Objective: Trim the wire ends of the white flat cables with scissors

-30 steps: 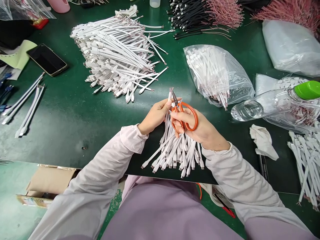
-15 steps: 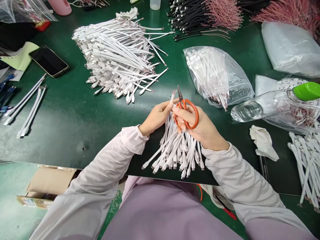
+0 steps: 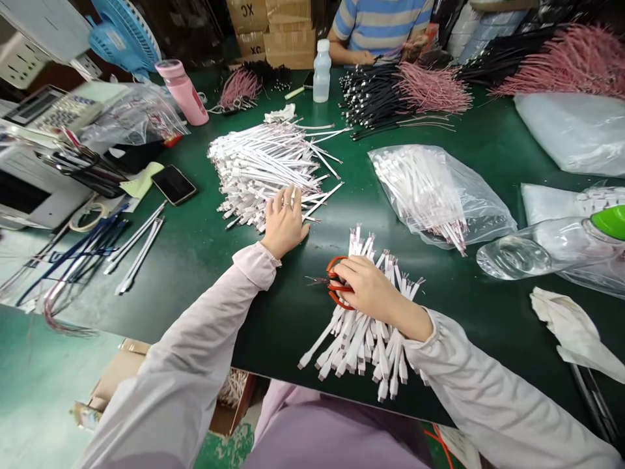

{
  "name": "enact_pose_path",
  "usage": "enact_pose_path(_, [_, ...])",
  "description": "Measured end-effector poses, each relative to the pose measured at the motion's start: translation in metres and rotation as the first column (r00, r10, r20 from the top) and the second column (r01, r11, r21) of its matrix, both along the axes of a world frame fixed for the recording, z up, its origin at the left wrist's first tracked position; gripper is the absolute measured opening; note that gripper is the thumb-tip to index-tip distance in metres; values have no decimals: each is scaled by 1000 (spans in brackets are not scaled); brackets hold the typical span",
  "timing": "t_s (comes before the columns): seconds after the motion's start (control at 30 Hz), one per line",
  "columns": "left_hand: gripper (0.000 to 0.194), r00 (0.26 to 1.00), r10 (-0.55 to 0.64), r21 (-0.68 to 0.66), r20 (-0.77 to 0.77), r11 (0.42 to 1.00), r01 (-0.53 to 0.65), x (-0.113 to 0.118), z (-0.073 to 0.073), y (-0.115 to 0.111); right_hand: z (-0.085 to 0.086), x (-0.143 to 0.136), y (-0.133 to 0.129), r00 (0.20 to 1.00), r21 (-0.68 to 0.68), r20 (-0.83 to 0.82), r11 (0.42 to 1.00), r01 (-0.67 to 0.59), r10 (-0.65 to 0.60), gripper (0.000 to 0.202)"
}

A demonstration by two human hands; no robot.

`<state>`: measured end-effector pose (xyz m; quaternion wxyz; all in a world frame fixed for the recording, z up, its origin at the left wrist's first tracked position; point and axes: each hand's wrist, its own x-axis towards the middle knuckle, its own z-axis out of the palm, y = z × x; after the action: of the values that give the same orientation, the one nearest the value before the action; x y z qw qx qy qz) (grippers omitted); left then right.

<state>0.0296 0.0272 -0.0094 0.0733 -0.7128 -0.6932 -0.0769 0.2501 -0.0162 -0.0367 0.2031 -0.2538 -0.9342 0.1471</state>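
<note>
My left hand [image 3: 284, 225] lies with fingers spread on the lower right part of a large heap of white cables [image 3: 258, 163]. Orange-handled scissors [image 3: 336, 283] are in my right hand [image 3: 374, 290], their blades pointing left. That hand rests over a smaller pile of white cables [image 3: 359, 342] near the table's front edge; the connectors point toward me and the stripped ends point away. Whether my left fingers pinch any cable cannot be made out.
A clear bag of white cables [image 3: 420, 185] and a lying bottle with a green cap [image 3: 541, 251] are at the right. A phone [image 3: 174, 185] and loose cables [image 3: 139, 257] lie left. Across the table sits a person in a striped shirt [image 3: 385, 26], behind black and pink cables [image 3: 432, 88].
My left hand has let go of the cable near the scissors and moved up-left to the large heap. The scissors now point left over the small pile. The view has tilted up.
</note>
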Motion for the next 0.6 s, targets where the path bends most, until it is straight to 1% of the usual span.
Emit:
enact_pose_path(0.1, [65,997,38,48,-66,998,-35,-9,4,18,0,5,2,999,8,-29,999,42,-42,14])
enact_pose_path(0.2, [68,992,64,28,-113,998,-61,-25,18,42,-2,5,2,997,-2,-67,999,47,-48,14])
enact_pose_path(0.27, [73,988,57,-17,-146,998,-60,-37,30,59,-4,3,2,996,-12,-77,999,46,-46,14])
enact_pose_path(0.33, [75,982,73,-82,-173,993,-88,-45,42,75,-6,2,2,996,-20,-78,999,44,-45,12])
enact_pose_path(0.47, [60,971,150,-174,-186,968,-183,-51,59,99,-10,0,3,995,-16,-87,999,50,-51,12])
enact_pose_path(0.6, [54,971,199,-273,-135,934,-230,-56,71,113,-10,0,3,994,-26,-97,999,43,-46,12])
